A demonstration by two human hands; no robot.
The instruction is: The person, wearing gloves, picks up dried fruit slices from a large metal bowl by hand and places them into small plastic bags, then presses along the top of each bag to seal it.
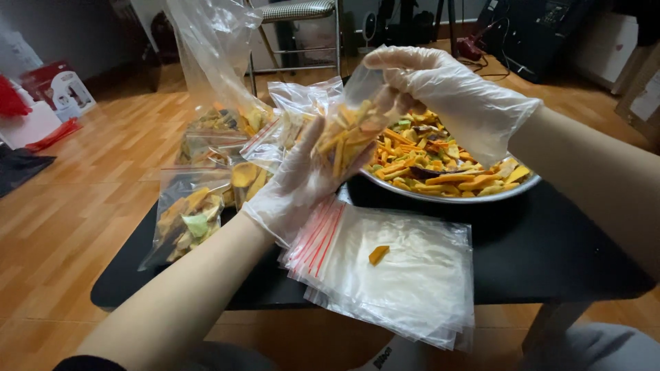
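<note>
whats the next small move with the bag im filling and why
Probably press the small bag shut: it looks well filled with chips, the left hand cups it from below and the right hand pinches its open top above the metal bowl.

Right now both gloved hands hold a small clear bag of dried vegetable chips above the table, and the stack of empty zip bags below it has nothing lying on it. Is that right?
Not quite. The head view shows one orange chip lying on the stack of empty zip bags. The rest holds: the left hand and right hand, both gloved, hold the small clear bag of chips above the black table.
</note>
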